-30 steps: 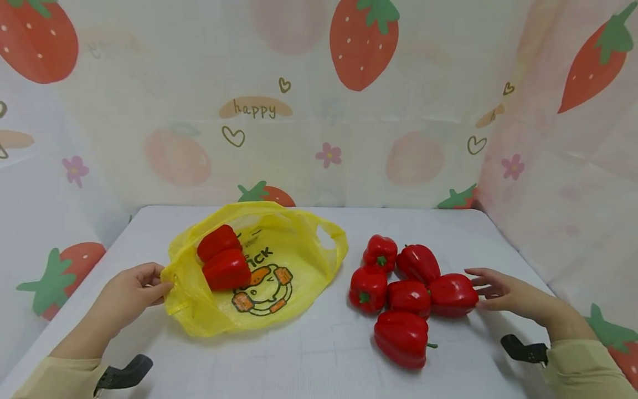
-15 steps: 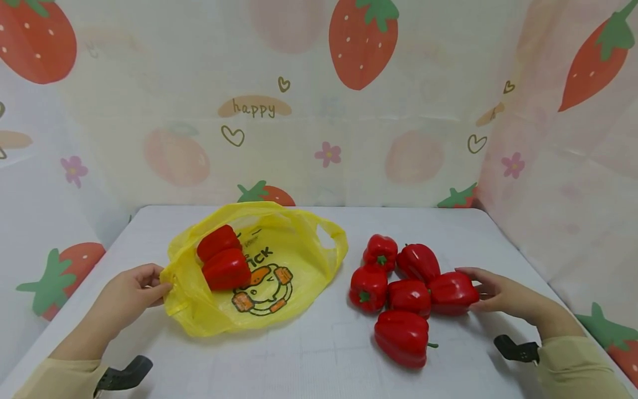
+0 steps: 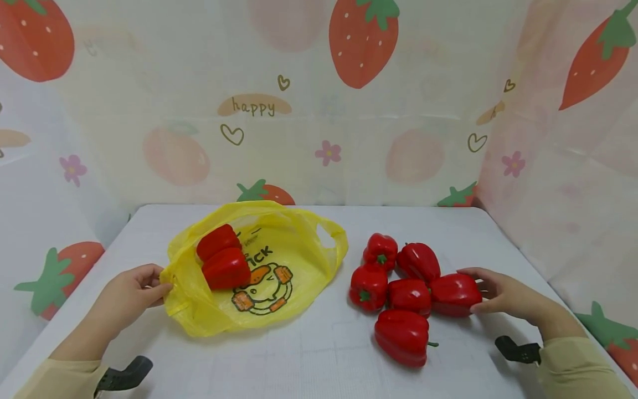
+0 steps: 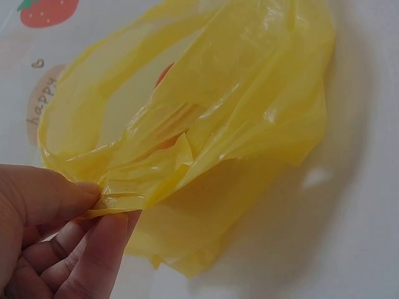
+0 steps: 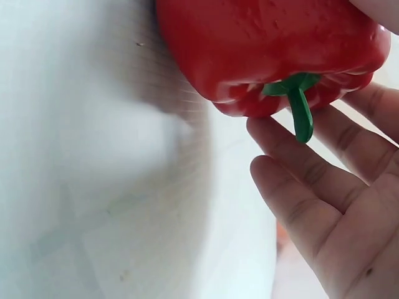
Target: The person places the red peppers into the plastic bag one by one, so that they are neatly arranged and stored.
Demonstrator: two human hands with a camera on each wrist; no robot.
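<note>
My left hand (image 3: 132, 291) pinches the left edge of a yellow plastic bag (image 3: 299, 299) between thumb and fingers; the left wrist view shows the gathered film (image 4: 131, 200) there. The bag lies with its mouth gaping, and two red bell peppers (image 3: 226, 269) rest inside. My right hand (image 3: 505, 293) holds the outer end of the rightmost red bell pepper (image 3: 454, 295), fingers over its far side and thumb at its near side. In the right wrist view, this pepper (image 5: 262, 50) shows its green stem, with fingers (image 5: 299, 205) around that end.
More red bell peppers (image 3: 368, 288) cluster to the left of the held one. The nearest pepper (image 3: 401, 338) lies in front with its stem to the right. A white cloth covers the table (image 3: 299, 366); a strawberry-print curtain (image 3: 309, 66) hangs behind and at both sides.
My right hand has moved left onto the rightmost bell pepper and closed on it. That pepper has shifted slightly right. The left hand and bag stay in place.
</note>
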